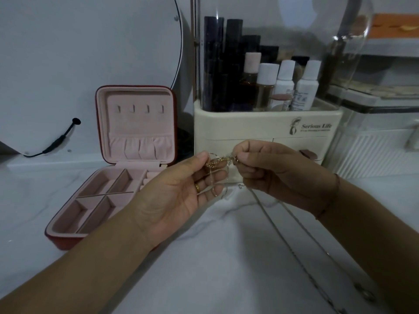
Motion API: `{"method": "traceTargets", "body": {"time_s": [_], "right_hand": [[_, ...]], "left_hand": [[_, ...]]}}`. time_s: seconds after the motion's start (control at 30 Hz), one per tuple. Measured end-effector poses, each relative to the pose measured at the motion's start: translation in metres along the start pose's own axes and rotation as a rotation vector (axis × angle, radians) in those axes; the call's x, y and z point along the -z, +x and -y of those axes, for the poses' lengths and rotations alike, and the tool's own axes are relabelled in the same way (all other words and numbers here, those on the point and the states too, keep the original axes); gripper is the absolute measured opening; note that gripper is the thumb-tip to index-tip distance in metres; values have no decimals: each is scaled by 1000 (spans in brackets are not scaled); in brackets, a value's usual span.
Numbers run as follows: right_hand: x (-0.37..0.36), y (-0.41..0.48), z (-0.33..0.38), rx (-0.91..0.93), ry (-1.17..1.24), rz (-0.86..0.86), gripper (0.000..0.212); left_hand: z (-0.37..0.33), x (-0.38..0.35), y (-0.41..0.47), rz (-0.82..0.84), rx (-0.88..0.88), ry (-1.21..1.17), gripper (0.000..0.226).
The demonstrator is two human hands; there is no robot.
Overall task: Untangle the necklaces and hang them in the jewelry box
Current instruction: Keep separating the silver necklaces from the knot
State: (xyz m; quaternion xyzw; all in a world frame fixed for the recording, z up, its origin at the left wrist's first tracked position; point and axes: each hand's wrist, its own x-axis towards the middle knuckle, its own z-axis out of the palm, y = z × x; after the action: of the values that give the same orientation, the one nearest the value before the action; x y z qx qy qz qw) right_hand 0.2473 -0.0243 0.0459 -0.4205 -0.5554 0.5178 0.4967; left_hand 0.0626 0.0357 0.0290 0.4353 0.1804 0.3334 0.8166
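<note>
A knot of thin gold and silver necklaces [221, 160] hangs between my two hands above the white table. My left hand [181, 191], palm up with a ring on one finger, pinches the knot's left side. My right hand [272, 173] pinches the right side with curled fingers. Loose chain [292, 243] trails down from the knot across the table toward the lower right. The red jewelry box [74, 242] stands open at the left, with a pink lining. Its raised lid [136, 123] shows a row of bare hooks and a gathered pocket.
A cream cosmetic organiser [267, 130] with bottles and dark tubes stands right behind my hands. A round mirror [90, 64] with a black cable leans at the back left. Clear containers [374, 123] stand at the right. White marbled table surface [215, 257] lies below my hands.
</note>
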Motion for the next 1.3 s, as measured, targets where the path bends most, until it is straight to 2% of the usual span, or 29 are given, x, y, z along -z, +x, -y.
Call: {"method": "traceTargets", "body": {"time_s": [0.13, 0.2, 0.27, 0.33, 0.43, 0.53, 0.7, 1.03, 1.13, 1.23, 1.3], "right_hand": [[0, -1, 1, -31, -86, -25, 22], [-3, -1, 0, -31, -135, -9, 19], [-6, 0, -1, -48, -169, 2, 31], [-8, 0, -2, -59, -161, -1, 27], [-8, 1, -3, -58, -75, -34, 19], [-6, 4, -3, -19, 15, -44, 22], [-5, 3, -3, 27, 85, -66, 9], [-8, 3, -3, 51, 79, -58, 13], [-8, 4, -4, 34, 81, -72, 13], [-9, 3, -5, 21, 64, -80, 12], [-10, 3, -5, 17, 59, -76, 11]], "left_hand": [[1, 1, -1, 35, -8, 14, 5], [1, 3, -1, 76, -4, 8, 18], [2, 3, -1, 77, -5, 4, 19], [1, 0, -1, 41, 0, -10, 10], [-1, -4, -1, 1, 32, -46, 18], [-2, -5, -3, 6, 49, -32, 23], [2, -9, -7, 66, 90, 32, 32], [2, -7, -10, 83, 90, 105, 38], [4, -7, -9, 44, 60, 227, 25], [4, -4, -6, -46, 33, 286, 29], [4, -5, -5, -79, 7, 289, 19]]}}
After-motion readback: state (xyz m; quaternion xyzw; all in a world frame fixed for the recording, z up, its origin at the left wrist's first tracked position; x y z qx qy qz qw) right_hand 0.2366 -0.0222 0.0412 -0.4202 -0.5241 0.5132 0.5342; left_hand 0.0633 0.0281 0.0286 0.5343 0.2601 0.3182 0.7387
